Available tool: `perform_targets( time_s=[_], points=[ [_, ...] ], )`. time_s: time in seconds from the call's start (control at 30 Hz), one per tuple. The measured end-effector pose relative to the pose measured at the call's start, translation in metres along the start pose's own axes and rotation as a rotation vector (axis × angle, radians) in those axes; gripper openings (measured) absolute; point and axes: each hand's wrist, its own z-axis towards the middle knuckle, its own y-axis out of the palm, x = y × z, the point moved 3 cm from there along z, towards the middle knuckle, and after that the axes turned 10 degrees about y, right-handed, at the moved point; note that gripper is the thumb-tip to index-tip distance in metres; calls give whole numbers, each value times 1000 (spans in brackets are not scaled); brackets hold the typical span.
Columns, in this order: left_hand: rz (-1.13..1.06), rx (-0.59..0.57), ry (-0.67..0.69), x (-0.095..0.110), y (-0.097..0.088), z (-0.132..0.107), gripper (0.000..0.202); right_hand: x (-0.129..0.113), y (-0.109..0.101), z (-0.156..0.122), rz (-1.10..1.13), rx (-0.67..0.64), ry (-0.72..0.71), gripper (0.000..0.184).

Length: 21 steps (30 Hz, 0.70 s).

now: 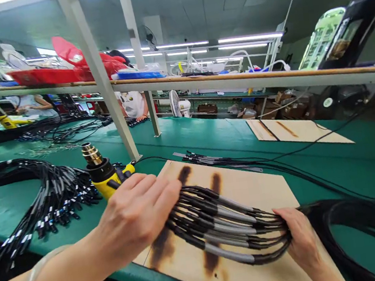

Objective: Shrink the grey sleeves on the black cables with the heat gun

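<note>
Between my two hands stretches a bundle of black cables [214, 219] with grey sleeve sections, held above a scorched wooden board [254, 184]. My left hand [141, 210] is closed round the bundle's left end, and the cable tips are hidden behind it. At the other end, my right hand [297, 232] grips the cables where they gather together. Just beyond my left hand stands a yellow heat gun [105, 178] with its metal nozzle pointing up. Dark burn marks streak the board under the cables.
A pile of black cables [50, 189] with white-tagged ends lies at left. More loose cables [217, 158] lie behind the board, and a thick coil [347, 216] is at right. A second board [296, 131] rests farther back. A shelf post [110, 95] rises from the green table [154, 147].
</note>
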Motion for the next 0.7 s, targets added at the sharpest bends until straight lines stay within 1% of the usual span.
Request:
perform_targets(
  time_s=[0.07, 0.13, 0.17, 0.2, 0.27, 0.33, 0.37, 0.4, 0.47, 0.53, 0.57, 0.63, 0.7],
  points=[
    [-123, -78, -140, -1, 16, -27, 28, -3, -15, -7, 66, -55, 24, 36],
    [-287, -234, -339, -4, 35, -51, 30, -6, -24, -11, 147, -184, 65, 37],
    [-370, -316, -437, -6, 44, -60, 30, -6, -25, -11, 189, -292, 105, 39],
    [-458, -403, -526, -9, 53, -67, 30, -5, -26, -8, 231, -428, 166, 40],
    [-683, -593, -651, -13, 73, -76, 24, -1, -24, 4, 310, -737, 337, 37],
    [-1008, -807, -727, -15, 99, -85, 11, 4, -18, 23, 392, -1026, 509, 23],
    [-1216, -926, -774, -13, 113, -92, 8, 5, -12, 33, 433, -1141, 572, 17],
    [-1387, -986, -848, -11, 128, -100, 14, 6, -4, 43, 488, -1244, 612, 18],
    [-1612, -1021, -1025, -7, 156, -121, 24, 7, 18, 57, 559, -1379, 666, 32],
    [-1688, -983, -1188, -2, 178, -142, 29, 9, 44, 60, 526, -1463, 711, 42],
    [-1714, -966, -1231, 1, 185, -151, 29, 10, 57, 59, 505, -1498, 720, 45],
    [-1756, -943, -1269, 6, 191, -162, 27, 12, 75, 54, 479, -1540, 732, 46],
    [-1800, -944, -1275, 9, 189, -167, 23, 14, 84, 49, 472, -1557, 746, 46]
  ],
)
